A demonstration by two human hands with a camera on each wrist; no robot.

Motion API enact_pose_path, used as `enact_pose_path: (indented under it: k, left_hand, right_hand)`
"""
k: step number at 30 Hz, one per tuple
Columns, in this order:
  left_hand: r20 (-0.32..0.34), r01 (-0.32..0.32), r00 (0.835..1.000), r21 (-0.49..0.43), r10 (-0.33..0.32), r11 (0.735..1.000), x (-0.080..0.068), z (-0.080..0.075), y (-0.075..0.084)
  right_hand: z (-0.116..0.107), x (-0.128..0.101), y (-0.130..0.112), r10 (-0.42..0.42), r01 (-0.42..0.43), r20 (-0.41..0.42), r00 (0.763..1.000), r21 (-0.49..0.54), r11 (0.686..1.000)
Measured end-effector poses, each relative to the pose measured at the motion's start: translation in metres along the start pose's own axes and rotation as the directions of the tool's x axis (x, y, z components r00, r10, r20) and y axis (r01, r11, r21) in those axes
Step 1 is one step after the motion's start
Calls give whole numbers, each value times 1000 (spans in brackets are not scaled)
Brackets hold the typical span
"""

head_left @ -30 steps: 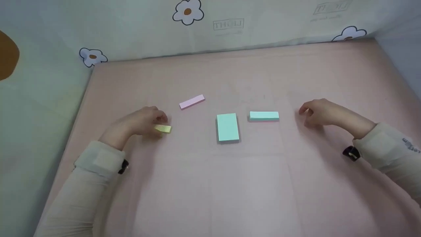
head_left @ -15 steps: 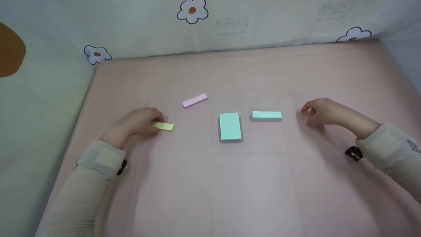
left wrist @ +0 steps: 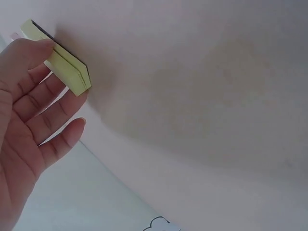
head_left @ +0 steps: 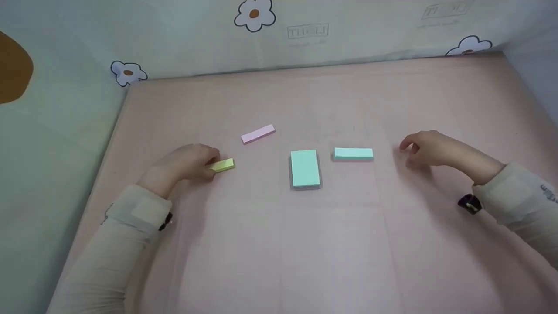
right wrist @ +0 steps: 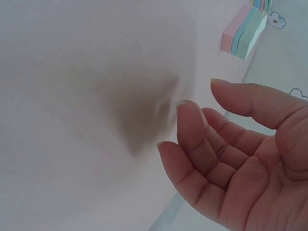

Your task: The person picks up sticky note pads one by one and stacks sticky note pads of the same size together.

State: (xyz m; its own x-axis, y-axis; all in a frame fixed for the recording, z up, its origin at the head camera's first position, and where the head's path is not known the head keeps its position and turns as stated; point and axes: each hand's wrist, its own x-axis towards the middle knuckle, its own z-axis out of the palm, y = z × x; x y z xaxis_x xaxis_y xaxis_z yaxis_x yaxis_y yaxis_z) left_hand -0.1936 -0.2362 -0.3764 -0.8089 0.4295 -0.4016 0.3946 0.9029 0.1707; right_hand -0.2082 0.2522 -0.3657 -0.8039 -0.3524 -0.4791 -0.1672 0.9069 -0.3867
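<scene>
Between thumb and fingers, my left hand (head_left: 189, 163) pinches a narrow yellow sticky note pad (head_left: 223, 165). In the left wrist view the thumb presses on the pad's (left wrist: 67, 67) face with the fingers behind it, and a few sheets look slightly parted. My right hand (head_left: 431, 149) hovers by the table at the right, fingers loosely bent, holding nothing. Nearest to it lies a narrow stack of sticky note pads (head_left: 353, 153), mint on top; the right wrist view shows pink, blue and green layers in this stack (right wrist: 243, 32).
A larger mint sticky note pad (head_left: 305, 168) lies mid-table. A narrow pink pad (head_left: 258, 134) lies slantwise behind it to the left. The pink-covered table (head_left: 331, 253) meets a pale flowered curtain (head_left: 192, 39) at the back and left.
The yellow pad in my left hand has turned, its free end now pointing up and to the right. The hand has shifted slightly rightward. My right hand keeps its place.
</scene>
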Motion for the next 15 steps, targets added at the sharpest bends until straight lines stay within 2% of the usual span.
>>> enact_pose_path:
  k: [11,15]
  left_hand:
    - [-31,13,999,12,-12,1000,0,-9,14]
    - [-49,5,999,-11,-6,1000,2,-14,23]
  right_hand:
    - [1,1,0,14,-15,15,1000,13,1000]
    - [1,1,1,14,-15,20,1000,12,1000]
